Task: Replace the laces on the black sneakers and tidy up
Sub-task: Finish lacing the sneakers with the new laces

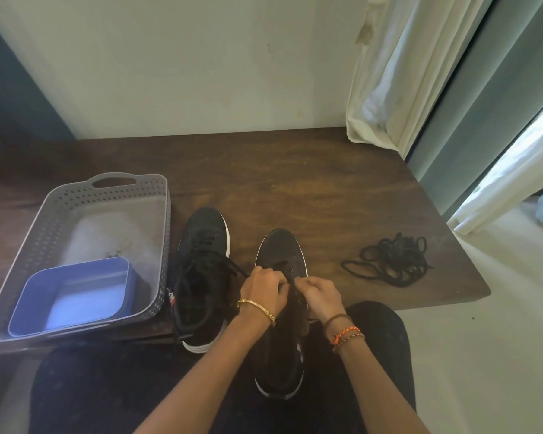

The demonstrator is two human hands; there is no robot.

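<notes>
Black sneaker [281,255], white-soled, lace pinched by left hand [265,289] and right hand [318,292] fingers.

Place: a room in a home
Surface [295,170]: dark wooden, low, its far edge against a plain pale wall
Window dressing: white curtain [389,73] hanging at the surface's far right corner, grey-blue drape beside it
Floor: pale, light falling in at right
Household storage: grey perforated plastic basket [44,233] on the surface's left side, blue tub [76,296] inside
</notes>
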